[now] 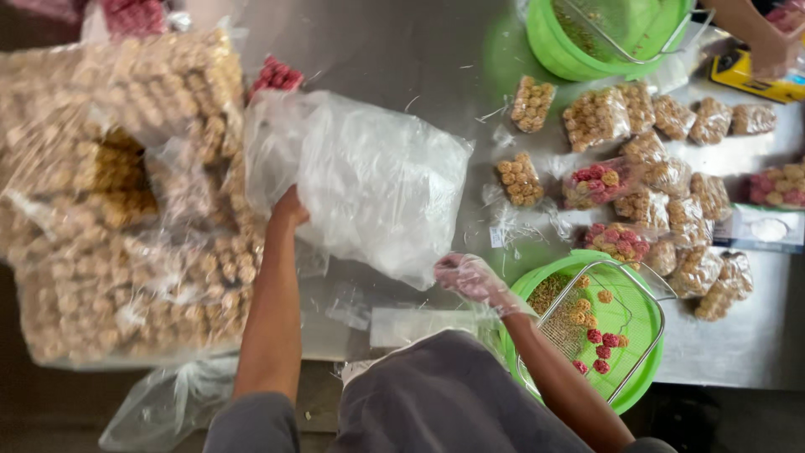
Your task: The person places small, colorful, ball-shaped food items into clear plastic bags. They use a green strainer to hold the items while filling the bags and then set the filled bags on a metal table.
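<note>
Clear crinkled plastic fills our left hand point(289, 210): fingers closed on the near-left edge of a large empty-looking plastic bag point(369, 180), which is lifted above the steel table point(738, 335) and billows away up and to the right of the grip. Our right hand point(471, 277), in a thin transparent glove, sits just below the bag's lower right corner; fingers loosely curled, and we cannot tell whether they pinch the plastic or only brush it. Left of the left-hand grip, close against the forearm, a heap of big bags of tan snack balls point(126, 218) is stacked, with a pink-filled packet point(277, 75) showing just beyond the grip. Right of the gloved hand, just beside the wrist, stands a green basin point(641, 327) carrying a wire strainer point(587, 323) with a few tan and red balls in it. Further out on that side, well apart from both hands, small sealed packets of tan and pink balls point(662, 176) lie scattered in rows. A second green basin point(579, 42) sits at the far edge, and beside it another person's hand point(771, 50) near a yellow object point(746, 75)
</note>
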